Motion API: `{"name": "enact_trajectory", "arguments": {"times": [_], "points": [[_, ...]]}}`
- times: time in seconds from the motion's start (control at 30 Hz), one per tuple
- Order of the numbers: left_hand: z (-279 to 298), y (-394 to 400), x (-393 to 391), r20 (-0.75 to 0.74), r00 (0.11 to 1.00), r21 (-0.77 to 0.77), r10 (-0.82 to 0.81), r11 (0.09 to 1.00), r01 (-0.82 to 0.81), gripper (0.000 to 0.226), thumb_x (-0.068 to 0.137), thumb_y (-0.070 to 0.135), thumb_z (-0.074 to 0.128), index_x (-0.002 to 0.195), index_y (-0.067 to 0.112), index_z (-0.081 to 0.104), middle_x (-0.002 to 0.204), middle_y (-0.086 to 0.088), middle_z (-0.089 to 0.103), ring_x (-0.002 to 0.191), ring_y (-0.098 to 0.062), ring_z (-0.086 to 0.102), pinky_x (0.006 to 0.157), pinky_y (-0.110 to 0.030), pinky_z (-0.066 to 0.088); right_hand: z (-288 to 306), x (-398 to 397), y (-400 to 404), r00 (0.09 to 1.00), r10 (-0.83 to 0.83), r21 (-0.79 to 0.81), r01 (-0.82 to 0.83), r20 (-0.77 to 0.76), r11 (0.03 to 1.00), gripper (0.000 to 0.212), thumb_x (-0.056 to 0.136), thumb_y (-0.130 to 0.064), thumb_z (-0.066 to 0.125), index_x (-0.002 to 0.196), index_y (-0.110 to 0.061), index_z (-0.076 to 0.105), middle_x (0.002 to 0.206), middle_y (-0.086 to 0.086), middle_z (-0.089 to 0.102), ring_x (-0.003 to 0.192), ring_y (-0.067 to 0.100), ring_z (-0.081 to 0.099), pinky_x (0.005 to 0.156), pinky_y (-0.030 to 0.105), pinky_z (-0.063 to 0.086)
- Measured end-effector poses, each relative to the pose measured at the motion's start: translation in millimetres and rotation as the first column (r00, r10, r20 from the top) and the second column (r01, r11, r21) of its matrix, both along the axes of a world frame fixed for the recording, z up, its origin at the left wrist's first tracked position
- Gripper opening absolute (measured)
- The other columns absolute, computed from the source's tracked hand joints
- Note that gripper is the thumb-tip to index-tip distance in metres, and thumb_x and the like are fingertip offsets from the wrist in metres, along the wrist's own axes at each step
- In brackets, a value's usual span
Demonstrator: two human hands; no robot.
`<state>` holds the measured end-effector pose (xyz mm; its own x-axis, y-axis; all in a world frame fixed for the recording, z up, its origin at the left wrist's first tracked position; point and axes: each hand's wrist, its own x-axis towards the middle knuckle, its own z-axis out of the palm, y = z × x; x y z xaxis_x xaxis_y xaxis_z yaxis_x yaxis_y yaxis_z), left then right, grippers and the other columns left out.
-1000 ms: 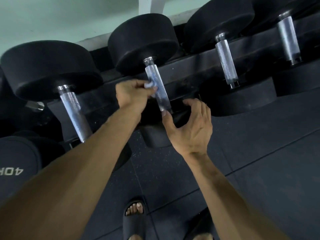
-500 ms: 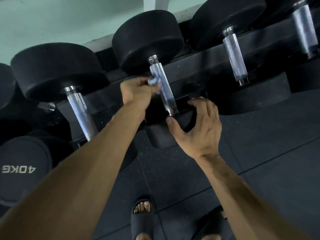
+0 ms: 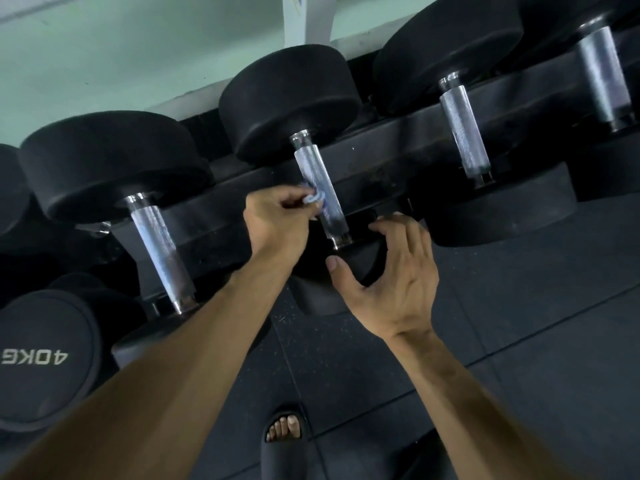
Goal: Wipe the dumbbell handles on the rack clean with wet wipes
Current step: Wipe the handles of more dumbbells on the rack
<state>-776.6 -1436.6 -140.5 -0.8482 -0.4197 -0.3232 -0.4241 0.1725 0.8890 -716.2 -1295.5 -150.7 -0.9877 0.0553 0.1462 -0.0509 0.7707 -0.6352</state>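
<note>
Knurled steel is catching the light on the handle (image 3: 320, 195) in front of me, the one belonging to the middle dumbbell on the rack (image 3: 391, 152). I am pinching a bunched wipe (image 3: 313, 197) in my left hand (image 3: 277, 223), fingers curled round it, and pressing it against the left side of that handle about halfway along. My right hand (image 3: 398, 275) is hanging relaxed below the handle's near end, fingers spread and gently bent, thumb pointing toward the collar; it is holding nothing, and I cannot tell whether the fingertips are touching the black head beneath them. The handle is slanting from its far head (image 3: 291, 98) down toward me. Another handle (image 3: 161, 251) is sitting to the left, two more to the right (image 3: 465, 136), all resting on the same rack. A plate marked 40KG (image 3: 38, 358) is showing at lower left. Dark rubber floor (image 3: 519, 341) is lying underneath, with my sandalled foot (image 3: 284, 431) on it.
</note>
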Motion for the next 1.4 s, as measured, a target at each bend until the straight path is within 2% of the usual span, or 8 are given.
{"name": "enact_trajectory", "arguments": {"times": [0.07, 0.2, 0.37, 0.53, 0.87, 1.07, 1.27, 1.4], "points": [[0.8, -1.8, -11.7, -0.044, 0.997, 0.013, 0.056, 0.998, -0.056, 0.018, 0.074, 0.009, 0.083, 0.074, 0.026, 0.076, 0.075, 0.008, 0.074, 0.067, -0.002, 0.068, 0.068, -0.021, 0.056, -0.7, 0.3, -0.2, 1.0, -0.011, 0.006, 0.011, -0.014, 1.0, 0.07, 0.071, -0.065, 0.06, 0.11, -0.007, 0.062, 0.114, 0.007, 0.062, 0.114, 0.029, 0.055, 0.09, 0.031, 0.046], [6.1, -1.1, -49.9, -0.042, 0.955, 0.121, 0.295, 0.95, -0.288, 0.02, 0.073, 0.004, 0.082, 0.074, 0.023, 0.074, 0.07, 0.007, 0.073, 0.064, -0.003, 0.066, 0.072, -0.023, 0.057, -3.2, 0.1, -0.6, 0.998, -0.024, -0.017, 0.023, -0.063, 1.0, 0.068, 0.07, -0.063, 0.063, 0.106, -0.006, 0.063, 0.111, 0.006, 0.063, 0.111, 0.028, 0.057, 0.087, 0.028, 0.043], [10.6, 7.0, -23.8, 0.084, 0.988, 0.125, 0.127, 0.983, -0.137, 0.025, 0.072, 0.004, 0.084, 0.069, 0.025, 0.071, 0.073, 0.012, 0.071, 0.073, -0.006, 0.068, 0.082, -0.024, 0.058, -2.6, 0.7, -0.6, 0.998, -0.02, 0.007, 0.02, -0.056, 1.0, 0.068, 0.071, -0.065, 0.061, 0.108, -0.007, 0.063, 0.114, 0.006, 0.062, 0.115, 0.028, 0.055, 0.086, 0.036, 0.05], [14.9, 3.4, -52.7, -0.016, 0.968, 0.089, 0.249, 0.965, -0.247, 0.021, 0.073, 0.012, 0.085, 0.07, 0.029, 0.073, 0.067, 0.014, 0.07, 0.064, 0.003, 0.064, 0.072, -0.014, 0.053, -4.8, 0.0, 0.1, 0.997, -0.017, -0.004, 0.017, -0.079, 1.0, 0.067, 0.071, -0.064, 0.062, 0.106, -0.006, 0.063, 0.113, 0.007, 0.063, 0.113, 0.029, 0.057, 0.084, 0.039, 0.052], [16.0, 6.9, -45.8, -0.051, 0.987, -0.003, 0.153, 0.988, -0.154, 0.026, 0.074, 0.018, 0.084, 0.058, 0.033, 0.07, 0.06, 0.018, 0.069, 0.06, 0.006, 0.061, 0.067, -0.012, 0.05, -6.5, 0.6, 0.5, 0.998, -0.015, 0.01, 0.015, -0.065, 1.0, 0.066, 0.071, -0.064, 0.062, 0.105, -0.007, 0.063, 0.113, 0.006, 0.063, 0.114, 0.027, 0.056, 0.09, 0.034, 0.047], [16.7, 3.1, -2.4, 0.047, 0.96, -0.101, -0.274, 0.955, 0.278, 0.022, 0.079, 0.016, 0.08, 0.066, 0.031, 0.07, 0.059, 0.014, 0.066, 0.055, 0.007, 0.059, 0.057, -0.008, 0.045, -4.2, 0.6, 0.2, 0.999, -0.017, 0.004, 0.017, -0.05, 1.0, 0.066, 0.071, -0.065, 0.061, 0.105, -0.008, 0.063, 0.114, 0.005, 0.061, 0.114, 0.027, 0.055, 0.087, 0.038, 0.05], [8.1, -2.1, -38.3, -0.127, 0.987, -0.324, -0.095, 0.945, 0.049, 0.016, 0.081, 0.02, 0.077, 0.065, 0.023, 0.073, 0.07, -0.006, 0.068, 0.06, -0.004, 0.052, 0.067, -0.034, 0.051, -6.7, 0.8, -0.5, 0.998, -0.036, -0.013, 0.035, -0.058, 0.999, 0.067, 0.07, -0.066, 0.062, 0.105, -0.009, 0.063, 0.112, 0.004, 0.062, 0.113, 0.026, 0.056, 0.085, 0.036, 0.05], [4.1, -6.6, -1.1, -0.095, 0.874, -0.478, -0.476, 0.792, 0.379, 0.016, 0.085, 0.004, 0.072, 0.094, 0.015, 0.078, 0.09, 0.007, 0.067, 0.075, 0.007, 0.059, 0.072, -0.005, 0.045, -5.4, 1.3, -0.8, 0.998, -0.04, -0.019, 0.039, -0.058, 0.999, 0.067, 0.07, -0.066, 0.061, 0.104, -0.009, 0.063, 0.112, 0.003, 0.061, 0.112, 0.026, 0.055, 0.084, 0.037, 0.052]]}}
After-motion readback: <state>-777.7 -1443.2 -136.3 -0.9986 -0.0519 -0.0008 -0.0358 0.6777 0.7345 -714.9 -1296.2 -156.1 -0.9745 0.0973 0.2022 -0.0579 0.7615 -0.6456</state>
